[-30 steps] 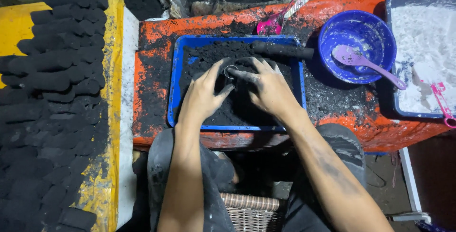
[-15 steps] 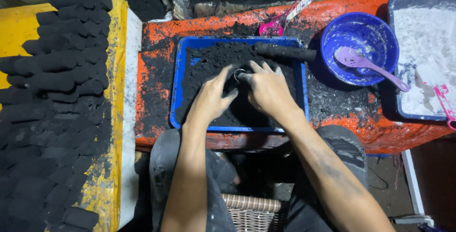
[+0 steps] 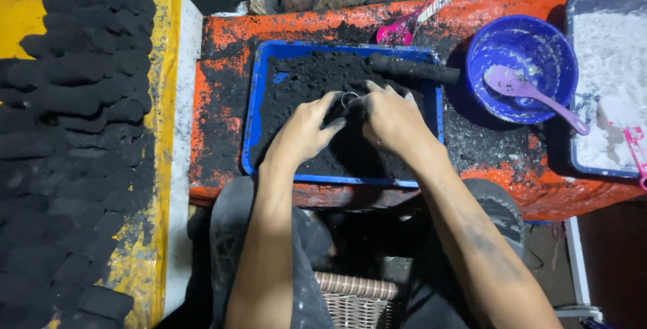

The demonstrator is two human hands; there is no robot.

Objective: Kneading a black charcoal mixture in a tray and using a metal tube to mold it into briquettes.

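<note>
A blue rectangular tray (image 3: 251, 134) holds a heap of black powder (image 3: 303, 80). Both of my hands are in it, blackened with powder. My left hand (image 3: 306, 134) and my right hand (image 3: 391, 120) meet at a small metal ring (image 3: 349, 99) that stands in the powder. The fingertips of both hands pinch its sides. A black cylinder (image 3: 412, 69) lies across the tray's far right corner, just beyond my right hand.
The tray sits on an orange table (image 3: 222, 33) dusted black. A blue bowl (image 3: 532, 53) with a purple spoon (image 3: 532, 96) and a tray of white powder (image 3: 610, 80) stand at the right. A pink spoon (image 3: 404, 26) lies behind. Several black briquettes (image 3: 74, 100) cover a yellow board (image 3: 165, 53) at left. A wicker seat (image 3: 354, 299) is below.
My hands had been spread flat over the powder. They have drawn together, and the fingertips now close on the ring.
</note>
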